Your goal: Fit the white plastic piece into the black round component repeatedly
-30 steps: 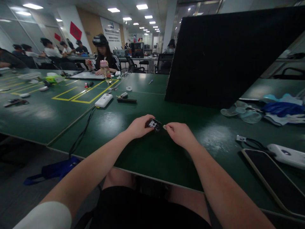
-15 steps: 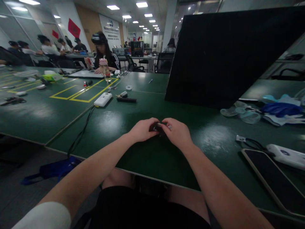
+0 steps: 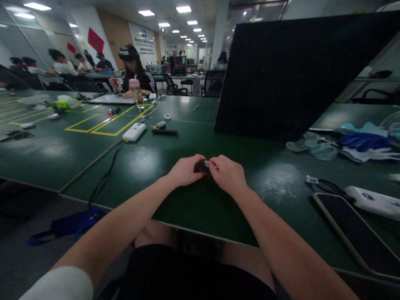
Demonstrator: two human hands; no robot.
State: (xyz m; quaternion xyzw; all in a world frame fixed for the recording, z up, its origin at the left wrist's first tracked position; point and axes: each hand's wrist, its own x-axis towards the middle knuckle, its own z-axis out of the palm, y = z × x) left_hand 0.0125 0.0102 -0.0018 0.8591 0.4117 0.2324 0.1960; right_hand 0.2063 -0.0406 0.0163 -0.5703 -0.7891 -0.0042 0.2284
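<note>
Low over the green table (image 3: 175, 204), both hands meet around a small dark object (image 3: 199, 166) with a shiny, pale end. My left hand (image 3: 186, 170) is closed on this object, its thumb below and fingers above. My right hand (image 3: 230, 174) is in a pinch at the pale end (image 3: 206, 163), thumb and index fingertip together against it. What kind of object this is I cannot make out, since the fingers cover most of it.
A large black panel (image 3: 290, 79) leans at the right. Beyond my hands are a white power bank (image 3: 134, 131) with a cable and a black bar (image 3: 164, 132). A phone (image 3: 353, 229), a second white power bank (image 3: 376, 201) and blue-white gloves (image 3: 367, 143) are at right. A person (image 3: 134, 75) sits opposite.
My right hand's fingers have curled in more, and its fingertips have shifted slightly on the small object. My left hand keeps its hold. The whole view has moved a little.
</note>
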